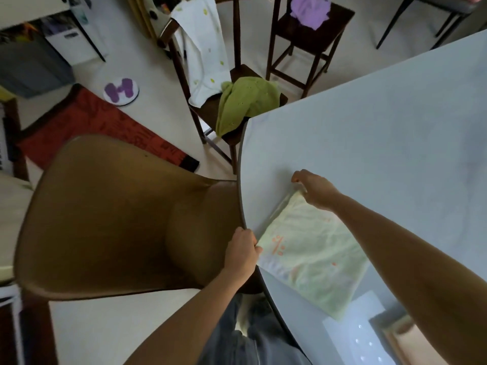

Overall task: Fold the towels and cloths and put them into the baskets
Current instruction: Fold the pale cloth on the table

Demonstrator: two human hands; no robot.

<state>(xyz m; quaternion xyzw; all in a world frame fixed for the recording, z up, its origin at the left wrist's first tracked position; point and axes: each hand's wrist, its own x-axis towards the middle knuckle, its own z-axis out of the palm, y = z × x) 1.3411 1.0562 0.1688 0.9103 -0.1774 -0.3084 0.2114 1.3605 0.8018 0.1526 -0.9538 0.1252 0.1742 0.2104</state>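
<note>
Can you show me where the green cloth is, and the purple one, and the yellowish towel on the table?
Crumpled green cloth (247,106), head view, on its bunched middle on the chair seat.
Crumpled purple cloth (311,9), head view, on its middle on the dark stool.
Folded pale yellow towel (313,256), head view, on its flat top.

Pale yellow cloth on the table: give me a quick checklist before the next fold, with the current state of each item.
1. Pale yellow cloth lies flat on the table: ok, already folded to a rectangle.
2. Left hand pinches the near corner at the table's edge: ok.
3. Right hand grips the far corner: ok.
4. Room on the table beyond the cloth for the fold: ok.
5. Basket within reach: cannot tell, none in view.
6. More cloths waiting: ok, green cloth and white towel on a chair, purple cloth on a stool.
</note>
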